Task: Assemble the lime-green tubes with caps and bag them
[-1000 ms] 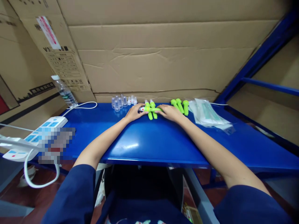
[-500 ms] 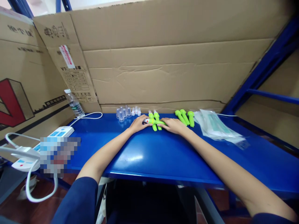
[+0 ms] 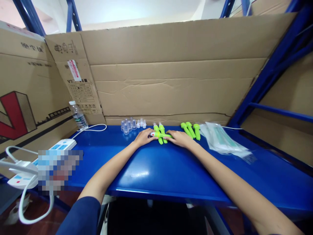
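Observation:
A small green flashlight (image 3: 161,135) lies sideways between my two hands, its white end with a red dot pointing left. The fingers of my left hand (image 3: 144,137) are closed round that white end. My right hand (image 3: 179,138) grips the green handle at the other end. Behind and partly under it, two more green flashlights with clear tips, one on the left (image 3: 156,129) and one on the right (image 3: 161,128), lie on the blue table (image 3: 146,169). Fingertips are partly hidden behind the flashlight.
Several clear caps (image 3: 126,128) and a few small white-based tips (image 3: 141,123) stand left of my hands. To the right lie three green bodies (image 3: 190,130) and plastic bags (image 3: 221,138). A water bottle (image 3: 78,117), power strip (image 3: 63,145) and cardboard wall (image 3: 171,94) surround the space.
The view has tilted upward, so the table and everything on it appear lower. Both hands keep their hold on the flashlight, with little visible movement.

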The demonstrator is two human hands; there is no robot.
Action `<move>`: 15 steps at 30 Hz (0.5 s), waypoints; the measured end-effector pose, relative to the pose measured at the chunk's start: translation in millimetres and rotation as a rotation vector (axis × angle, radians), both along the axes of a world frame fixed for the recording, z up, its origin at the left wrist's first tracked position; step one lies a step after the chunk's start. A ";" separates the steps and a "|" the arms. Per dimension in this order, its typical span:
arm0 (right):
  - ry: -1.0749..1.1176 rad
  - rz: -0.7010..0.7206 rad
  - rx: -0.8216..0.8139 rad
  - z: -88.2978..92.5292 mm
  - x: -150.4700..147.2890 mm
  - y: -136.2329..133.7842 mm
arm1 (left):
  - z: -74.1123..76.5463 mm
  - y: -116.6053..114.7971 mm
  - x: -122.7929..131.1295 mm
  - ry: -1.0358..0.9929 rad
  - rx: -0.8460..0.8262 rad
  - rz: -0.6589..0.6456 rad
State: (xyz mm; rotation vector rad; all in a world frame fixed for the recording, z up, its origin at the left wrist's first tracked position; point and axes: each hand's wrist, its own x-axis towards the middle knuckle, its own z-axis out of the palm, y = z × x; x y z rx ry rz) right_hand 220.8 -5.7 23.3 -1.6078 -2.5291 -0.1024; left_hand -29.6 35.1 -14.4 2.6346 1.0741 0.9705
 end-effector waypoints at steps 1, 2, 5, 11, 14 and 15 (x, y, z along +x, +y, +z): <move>0.024 -0.003 -0.008 0.5 1.0 1.2 | 1.2 -0.9 -0.5 0.008 0.002 0.007; 0.049 -0.007 -0.016 1.2 1.8 2.5 | 2.6 -1.8 -1.3 0.013 0.003 0.014; 0.131 0.007 -0.029 3.8 4.3 3.7 | 8.3 -6.7 -6.4 0.000 -0.004 0.031; 0.329 0.083 0.053 2.2 18.5 -28.7 | 22.3 -38.3 -22.5 -0.043 -0.034 0.036; 0.377 0.106 0.021 -3.9 27.0 -51.2 | 24.5 -52.4 -27.2 -0.057 -0.086 0.050; 0.385 0.105 0.006 -5.5 28.6 -55.9 | 25.0 -54.8 -27.9 -0.067 -0.107 0.064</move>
